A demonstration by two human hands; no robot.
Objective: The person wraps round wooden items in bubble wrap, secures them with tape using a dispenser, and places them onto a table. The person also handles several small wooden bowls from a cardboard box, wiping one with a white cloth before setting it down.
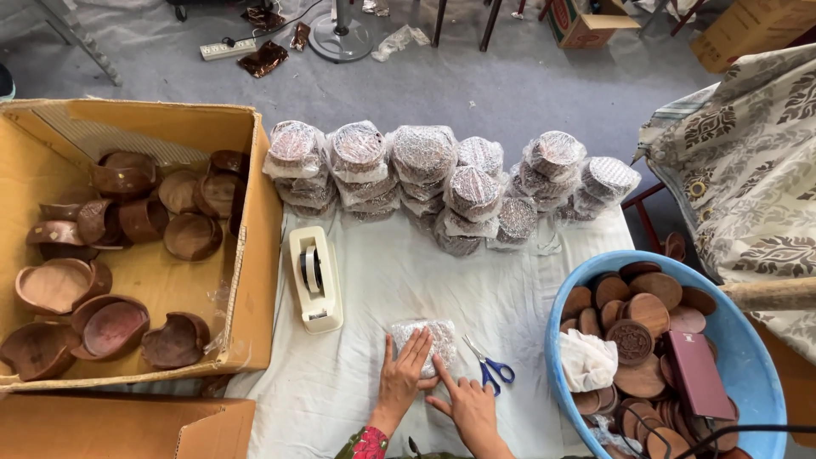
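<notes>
Right now both hands are spread flat, left hand [405,374] & right hand [466,406] pressing the bubble-wrapped bundle [422,340] near the worktop's front edge; wrap could spring open if pressure eases, w/ scissors [488,365] just beside.

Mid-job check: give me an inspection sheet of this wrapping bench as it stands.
Surface: white cloth over the table.
Job's things: wrapped bundle on the cloth; blue-handled scissors to its right; tape dispenser to its left.
Clutter: stacked wrapped bundles at the far edge; cardboard box of brown wooden bowls; blue tub of round wooden lids.
Grippers: left hand flat on the bundle; right hand with a finger at its lower edge.
Cables: power strip on the floor; black cable over the tub.
Surroundings: grey floor, fan base, patterned fabric.
</notes>
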